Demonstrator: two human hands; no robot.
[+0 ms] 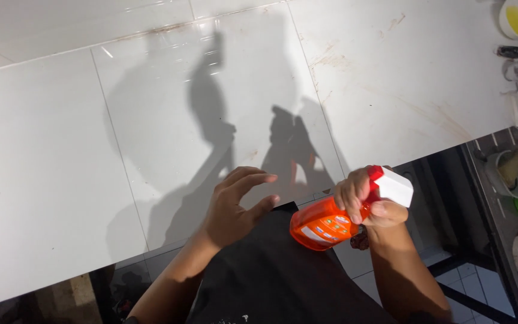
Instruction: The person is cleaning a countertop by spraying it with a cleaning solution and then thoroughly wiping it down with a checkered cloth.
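L hand [235,204]: open, fingers spread and slightly curled, palm down/fwd, thumb out to the right, holding nothing. L forearm runs up from bottom-left, wrist about straight. R hand [367,201]: closed in a grip, fingers [350,198] wrapped round from the left, thumb on the near side, knuckles up. R forearm comes up from bottom-right, wrist bent inward a bit. Hands apart, roughly level. Both arms bare.
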